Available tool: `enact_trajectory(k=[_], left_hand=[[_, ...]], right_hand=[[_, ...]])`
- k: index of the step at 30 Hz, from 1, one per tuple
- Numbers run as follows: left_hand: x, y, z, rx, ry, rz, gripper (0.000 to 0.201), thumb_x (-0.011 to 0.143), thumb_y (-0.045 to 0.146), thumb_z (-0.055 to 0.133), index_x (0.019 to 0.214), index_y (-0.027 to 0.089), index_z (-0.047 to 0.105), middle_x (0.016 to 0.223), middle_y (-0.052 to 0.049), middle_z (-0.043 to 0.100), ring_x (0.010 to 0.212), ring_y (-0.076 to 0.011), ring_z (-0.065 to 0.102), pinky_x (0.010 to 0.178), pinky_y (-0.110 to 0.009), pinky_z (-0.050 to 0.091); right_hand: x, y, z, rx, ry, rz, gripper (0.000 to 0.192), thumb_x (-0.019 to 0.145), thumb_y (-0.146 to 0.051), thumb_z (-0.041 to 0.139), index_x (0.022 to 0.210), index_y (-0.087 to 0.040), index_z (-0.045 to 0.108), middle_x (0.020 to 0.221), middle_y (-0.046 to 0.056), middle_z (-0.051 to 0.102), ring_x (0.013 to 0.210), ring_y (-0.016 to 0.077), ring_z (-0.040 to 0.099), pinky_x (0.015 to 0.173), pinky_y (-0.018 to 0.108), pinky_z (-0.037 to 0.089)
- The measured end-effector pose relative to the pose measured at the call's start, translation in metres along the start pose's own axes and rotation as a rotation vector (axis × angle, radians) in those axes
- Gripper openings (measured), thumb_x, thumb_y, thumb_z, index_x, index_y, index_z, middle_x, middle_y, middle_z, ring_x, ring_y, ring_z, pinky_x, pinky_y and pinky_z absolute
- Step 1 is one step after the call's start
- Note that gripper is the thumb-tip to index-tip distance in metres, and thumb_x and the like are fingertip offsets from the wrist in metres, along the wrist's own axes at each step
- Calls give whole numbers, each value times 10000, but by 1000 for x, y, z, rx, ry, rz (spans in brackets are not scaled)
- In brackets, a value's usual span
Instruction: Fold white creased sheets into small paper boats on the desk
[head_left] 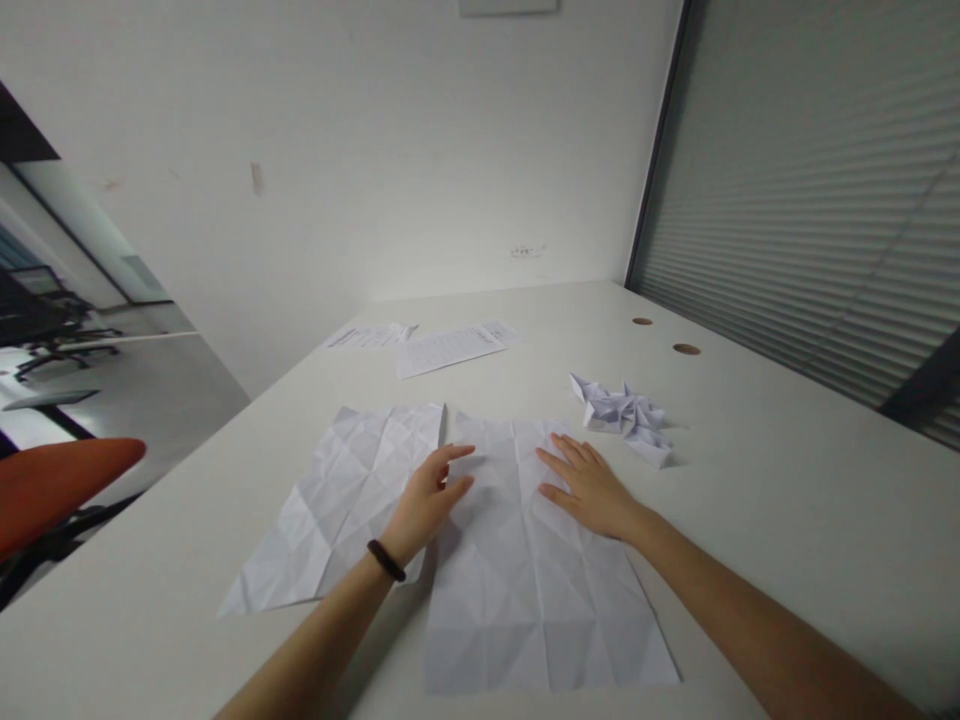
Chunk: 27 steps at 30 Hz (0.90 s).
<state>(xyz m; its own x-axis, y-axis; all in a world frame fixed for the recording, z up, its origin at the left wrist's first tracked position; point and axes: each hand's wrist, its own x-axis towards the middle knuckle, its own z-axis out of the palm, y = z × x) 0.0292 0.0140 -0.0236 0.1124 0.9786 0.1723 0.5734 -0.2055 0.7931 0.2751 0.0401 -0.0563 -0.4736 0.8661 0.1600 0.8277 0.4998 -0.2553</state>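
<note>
Two creased white sheets lie flat on the white table (787,520). The right sheet (525,590) is under both hands. My left hand (427,500), with a dark band on the wrist, rests at that sheet's left edge, fingers slightly spread, beside the left sheet (337,500). My right hand (589,485) lies flat on the right sheet's upper right part, fingers apart. Neither hand grips anything. A folded white paper figure (626,415) sits just beyond my right hand.
Printed papers (450,348) lie farther back near the wall. Two round holes (685,349) are in the tabletop at the right, by a blind-covered window. An orange chair (52,485) stands off the table's left edge.
</note>
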Motion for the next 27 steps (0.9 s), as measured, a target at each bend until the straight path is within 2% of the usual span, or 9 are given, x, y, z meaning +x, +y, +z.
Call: enact_trajectory(k=[3,6,9,12,17,20,22,25,27], left_hand=[[-2,4,-1,65,-27,109,466,729,177,442,1190,214,495,1279,-68,491,1215,-224,406,1034,-450,282],[-3,12,-16,133,9,184,507,747,195,398,1251,207,446,1343,-54,429,1277,-199,321,1070,-431,226],[1,20,-51,197,110,166,513,750,256,404,1255,179,446,1344,-59,428,1285,-209,306,1080,-421,203],[7,14,-98,214,106,96,541,712,325,440,1231,178,468,1331,-58,447,1256,-235,356,1051,-409,270],[11,-36,-155,432,103,-36,546,677,313,433,1202,173,488,1302,-82,477,1222,-257,402,1020,-415,310],[8,-70,-161,629,83,-102,515,690,255,411,1188,159,497,1269,-114,500,1176,-263,456,961,-396,385],[7,-84,-155,758,119,-107,494,692,233,437,1169,135,518,1293,-153,459,1208,-311,406,978,-445,351],[7,-84,-137,824,152,-85,470,745,248,438,1191,120,510,1365,-176,350,1251,-348,328,1011,-485,279],[8,-75,-119,844,115,-47,428,797,320,430,1194,185,519,1382,-126,345,1261,-310,326,1031,-449,262]], right_hand=[[0,1,0,30,26,11,533,861,-473,385,1324,-208,385,1420,126,305,1314,250,232,1056,454,186],[1,2,0,82,74,40,538,862,-463,385,1332,-200,370,1421,131,299,1309,251,242,1045,449,222],[2,2,-2,131,109,69,545,866,-458,379,1336,-183,360,1423,142,290,1309,257,242,1038,452,243],[1,2,-3,132,100,70,557,863,-462,382,1331,-160,370,1419,160,289,1311,265,236,1042,443,236],[-1,0,-3,108,84,70,542,852,-419,425,1329,-165,376,1420,156,288,1313,272,227,1044,437,224],[-1,-1,-3,117,70,65,543,849,-435,424,1325,-178,384,1420,151,289,1312,275,226,1038,442,229],[-1,-1,-5,116,46,67,553,852,-440,417,1328,-162,379,1421,164,280,1313,281,221,1039,434,224],[-1,-1,-6,113,30,65,548,858,-435,410,1328,-155,381,1419,167,285,1312,275,225,1040,425,222],[-1,-1,-7,111,29,57,541,856,-439,413,1320,-162,392,1414,159,301,1308,270,236,1039,432,222]])
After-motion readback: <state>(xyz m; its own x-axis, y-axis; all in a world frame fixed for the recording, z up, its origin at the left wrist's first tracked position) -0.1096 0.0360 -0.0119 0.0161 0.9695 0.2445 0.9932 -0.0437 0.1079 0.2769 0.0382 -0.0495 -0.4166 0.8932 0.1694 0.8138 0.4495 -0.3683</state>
